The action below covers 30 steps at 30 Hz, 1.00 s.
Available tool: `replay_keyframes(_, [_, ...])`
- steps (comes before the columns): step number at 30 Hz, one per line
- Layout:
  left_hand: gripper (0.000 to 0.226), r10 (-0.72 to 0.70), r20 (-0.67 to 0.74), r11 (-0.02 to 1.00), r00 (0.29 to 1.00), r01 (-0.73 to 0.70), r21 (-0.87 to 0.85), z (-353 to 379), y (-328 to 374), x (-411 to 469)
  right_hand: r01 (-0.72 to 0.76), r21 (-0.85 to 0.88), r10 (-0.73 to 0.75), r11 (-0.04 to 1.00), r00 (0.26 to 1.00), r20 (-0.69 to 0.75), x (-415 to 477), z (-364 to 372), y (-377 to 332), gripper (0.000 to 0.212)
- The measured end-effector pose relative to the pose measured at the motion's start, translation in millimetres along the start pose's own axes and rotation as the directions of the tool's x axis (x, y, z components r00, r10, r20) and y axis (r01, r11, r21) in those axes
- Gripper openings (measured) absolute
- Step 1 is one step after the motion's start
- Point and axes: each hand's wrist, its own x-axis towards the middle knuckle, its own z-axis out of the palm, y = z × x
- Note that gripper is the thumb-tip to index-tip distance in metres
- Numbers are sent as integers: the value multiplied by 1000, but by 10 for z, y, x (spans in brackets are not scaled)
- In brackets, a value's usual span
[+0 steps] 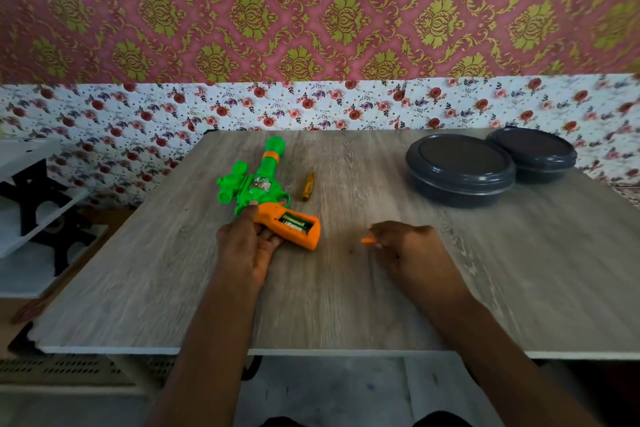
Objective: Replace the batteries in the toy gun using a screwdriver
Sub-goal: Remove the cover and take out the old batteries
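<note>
Toy gun [263,184] sits bay-up cuz your left grip [244,246] holds its handle steady; right grip [407,246] pinches an orange bit [367,240].

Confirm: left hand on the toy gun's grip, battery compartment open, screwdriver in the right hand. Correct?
Not quite. In the head view the screwdriver lies on the table, beside the toy gun; the right hand pinches a small orange piece instead. The left hand on the grip and the open battery compartment are right.
</note>
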Motion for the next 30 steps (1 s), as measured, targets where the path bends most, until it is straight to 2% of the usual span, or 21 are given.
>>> replay_keyframes(10, [9, 2, 32, 1000, 999, -2, 20, -29, -25, -2, 55, 43, -63, 998, 979, 196, -127, 50, 104, 47])
replay_keyframes(13, [12, 1, 41, 999, 999, -3, 38, -20, -26, -15, 56, 66, -70, 996, 974, 215, -124, 11, 87, 49])
replay_keyframes(18, [31, 15, 54, 999, 998, -17, 41, -35, -31, -12, 30, 84, -46, 996, 979, 201, -139, -29, 68, 48])
replay_keyframes(22, [26, 20, 64, 999, 998, -22, 26, -39, -40, -23, 51, 97, -67, 994, 982, 176, -48, -31, -33, 40])
replay_keyframes(30, [24, 35, 34, 999, 999, -35, 2, -47, -60, -27, 180, 120, -208, 976, 935, 286, 496, 219, -326, 48])
